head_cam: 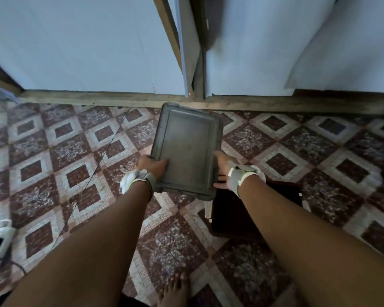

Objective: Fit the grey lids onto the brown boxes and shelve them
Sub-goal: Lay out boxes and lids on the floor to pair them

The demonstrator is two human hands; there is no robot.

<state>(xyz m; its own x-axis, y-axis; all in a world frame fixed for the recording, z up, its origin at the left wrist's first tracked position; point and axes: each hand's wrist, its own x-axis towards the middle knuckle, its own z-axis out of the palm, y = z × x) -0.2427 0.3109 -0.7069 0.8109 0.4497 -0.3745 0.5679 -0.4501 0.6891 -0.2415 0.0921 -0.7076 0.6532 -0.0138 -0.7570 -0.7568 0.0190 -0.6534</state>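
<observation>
Bare foot (pixel 175 289) on red-and-white patterned floor tiles (pixel 53 151); left hand (pixel 152 166) and right hand (pixel 223 171) clasping opposite long edges of flat grey rectangular plastic lid (pixel 186 147), aloft just beside dark brown box (pixel 231 218).

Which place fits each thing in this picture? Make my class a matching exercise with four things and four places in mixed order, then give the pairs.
Things
1. grey lid
2. brown box
3. white power strip
4. bare foot

Places
A. on the floor at the picture's left edge
B. gripped between the left hand and the right hand
C. on the tiles at the bottom edge
D. on the floor, partly under the right forearm

Pairs: 1-B, 2-D, 3-A, 4-C
</observation>
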